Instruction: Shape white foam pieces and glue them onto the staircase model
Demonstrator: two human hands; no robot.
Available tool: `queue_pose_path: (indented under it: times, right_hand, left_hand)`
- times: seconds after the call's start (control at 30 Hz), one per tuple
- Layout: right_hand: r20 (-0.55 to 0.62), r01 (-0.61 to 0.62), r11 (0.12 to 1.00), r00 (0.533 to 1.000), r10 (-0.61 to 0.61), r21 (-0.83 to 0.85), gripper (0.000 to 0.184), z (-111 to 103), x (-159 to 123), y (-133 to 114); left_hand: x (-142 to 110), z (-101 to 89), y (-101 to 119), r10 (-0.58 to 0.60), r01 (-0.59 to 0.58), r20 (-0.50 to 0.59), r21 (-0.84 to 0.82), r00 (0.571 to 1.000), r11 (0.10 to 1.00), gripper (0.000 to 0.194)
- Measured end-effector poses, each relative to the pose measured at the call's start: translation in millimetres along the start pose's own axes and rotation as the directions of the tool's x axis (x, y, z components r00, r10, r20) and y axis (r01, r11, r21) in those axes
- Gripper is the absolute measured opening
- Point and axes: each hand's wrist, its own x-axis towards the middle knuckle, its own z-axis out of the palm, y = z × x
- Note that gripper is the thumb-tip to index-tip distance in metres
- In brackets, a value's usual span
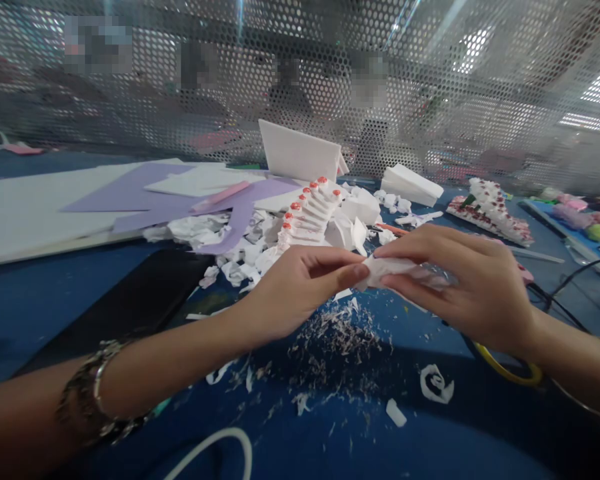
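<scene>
My left hand [300, 283] and my right hand [457, 283] meet over the blue table [55, 300], both pinched on one small white foam piece [387, 270]. The left thumb and fingers grip its left end. The right fingers wrap its right part, where something clear and shiny shows under them. A bracelet sits on my left wrist. Below the hands lie white shavings [340, 340] and small foam offcuts.
Behind the hands stand a white stepped foam model with red dots [307, 213], crumpled white scraps, purple and white sheets [145, 193], and white foam blocks [410, 183]. A second model [490, 210] lies right. A perforated metal screen closes the back. Yellow tape ring [510, 370] and cables lie right.
</scene>
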Motion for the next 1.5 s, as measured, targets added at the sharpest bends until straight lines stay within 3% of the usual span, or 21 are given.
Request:
queue_pose_path:
  times: [0.13, 0.47, 0.6, 0.8, 0.93, 1.0, 1.13, 1.2, 1.33, 1.43, 1.5]
  right_hand:
    - [0.021, -0.083, 0.992, 0.996, 0.081, 0.095, 0.012, 4, 2, 1]
    - [0.014, -0.165, 0.982, 0.986, 0.164, 0.089, 0.009, 1, 0, 3]
    - [0.05, -0.248, 0.962, 0.969, 0.244, 0.113, 0.024, 0, -1, 5]
    - [-0.013, -0.244, 0.964, 0.969, 0.247, 0.104, 0.013, -3, 2, 11]
    - [-0.006, -0.254, 0.966, 0.967, 0.254, 0.056, 0.014, -4, 3, 15]
    - [-0.031, -0.206, 0.978, 0.978, 0.207, 0.013, 0.016, -4, 2, 16]
    - [-0.067, 0.116, 0.976, 0.989, -0.13, -0.182, 0.041, 0, 0, 20]
    - [-0.022, 0.221, 0.944, 0.972, -0.234, -0.247, 0.038, 1, -2, 22]
    - [-0.012, 0.281, 0.899, 0.953, -0.302, -0.337, 0.015, 0, -6, 21]
    - [-0.049, 0.262, 0.895, 0.953, -0.298, -0.361, 0.016, 0, -7, 15]
    - [-0.082, 0.211, 0.935, 0.966, -0.243, -0.286, 0.024, 1, -6, 10]
  left_hand:
    - [1, 0.6, -1, 0.007, -0.007, 0.015, 0.007, 1.0, 1.0, 0.017]
    - [1, -1.5, -2, 0.0, 0.0, -0.021, 0.002, 1.0, 1.0, 0.017]
    - [3, -3.4, -5, 0.009, -0.004, -0.114, 0.049, 0.993, 0.999, 0.018]
    - [6, -3.9, -10, 0.02, -0.036, -0.233, -0.066, 0.972, 0.997, 0.014]
    - [6, -4.4, -8, 0.034, -0.044, -0.304, -0.026, 0.952, 0.999, 0.014]
    - [5, -5.3, -5, 0.046, -0.04, -0.316, 0.026, 0.948, 0.999, 0.013]
    - [3, -7.3, -2, 0.155, -0.125, -0.255, 0.131, 0.955, 0.984, 0.012]
    - [1, -8.0, -1, 0.224, -0.187, -0.231, 0.173, 0.947, 0.967, 0.011]
    - [-1, -8.8, 4, 0.311, -0.26, -0.19, 0.252, 0.931, 0.932, 0.008]
    - [-2, -9.0, 7, 0.361, -0.293, -0.186, 0.313, 0.914, 0.904, 0.007]
    - [-2, -9.0, 7, 0.424, -0.343, -0.168, 0.367, 0.89, 0.865, 0.007]
